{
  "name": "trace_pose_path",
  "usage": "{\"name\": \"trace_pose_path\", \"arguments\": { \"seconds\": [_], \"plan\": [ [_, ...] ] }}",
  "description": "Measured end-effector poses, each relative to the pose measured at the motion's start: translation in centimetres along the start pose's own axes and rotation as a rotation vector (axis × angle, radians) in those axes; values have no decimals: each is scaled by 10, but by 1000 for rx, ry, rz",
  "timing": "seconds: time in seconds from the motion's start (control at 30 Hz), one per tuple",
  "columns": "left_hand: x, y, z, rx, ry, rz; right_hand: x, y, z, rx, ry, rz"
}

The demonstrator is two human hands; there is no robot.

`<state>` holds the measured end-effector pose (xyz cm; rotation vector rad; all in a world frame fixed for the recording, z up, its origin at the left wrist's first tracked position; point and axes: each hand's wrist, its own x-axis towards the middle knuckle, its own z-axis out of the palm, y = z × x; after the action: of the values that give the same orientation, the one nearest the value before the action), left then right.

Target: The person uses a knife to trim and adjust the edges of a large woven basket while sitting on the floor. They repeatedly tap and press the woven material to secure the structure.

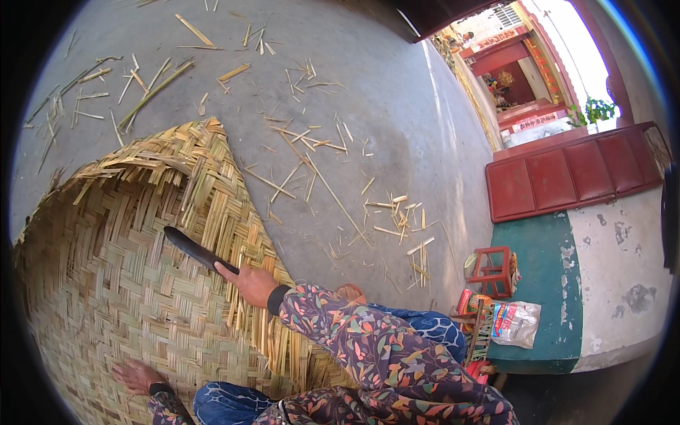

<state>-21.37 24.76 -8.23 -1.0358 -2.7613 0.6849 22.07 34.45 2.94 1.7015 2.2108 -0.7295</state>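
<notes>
A large woven mat (149, 283) of pale split strips spreads across the left. Its far edge curls up and over, with loose strip ends along the right border. My right hand (255, 285) is closed on a dark, flat, slightly curved blade-like tool (191, 248), the index finger stretched along it. The tool lies over the mat near the folded border, pointing to the far left. Nearer to me, my left hand (134, 377) rests flat on the weave with fingers spread, holding nothing.
Cut strips (404, 216) litter the grey concrete floor (382, 142). On the right stand a small red stool (490, 273), a white printed bag (516, 324) and a red padded panel (567, 177) by a green-and-white wall (542, 283). A doorway opens beyond.
</notes>
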Motion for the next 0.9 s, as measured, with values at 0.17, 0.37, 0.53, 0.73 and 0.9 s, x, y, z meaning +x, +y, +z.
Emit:
{"name": "trace_pose_path", "arguments": {
  "seconds": [0.17, 0.37, 0.53, 0.73, 0.9],
  "plan": [
    [6, -8, 59, -402, 514, 79, 0, -2, -6, -15, -1, -9],
    [7, -9, 59, -415, 410, 45, -1, -1, -4, -17, 5, -17],
    [8, -9, 44, 28, 74, -12, -1, 0, -2, -23, -4, -14],
    [1, -2, 18, 141, 96, 1, -2, 1, -3, -17, -23, -7],
    [7, -11, 57, 60, 127, -33, -1, -2, -9, -39, -29, -11]
  ]
}}
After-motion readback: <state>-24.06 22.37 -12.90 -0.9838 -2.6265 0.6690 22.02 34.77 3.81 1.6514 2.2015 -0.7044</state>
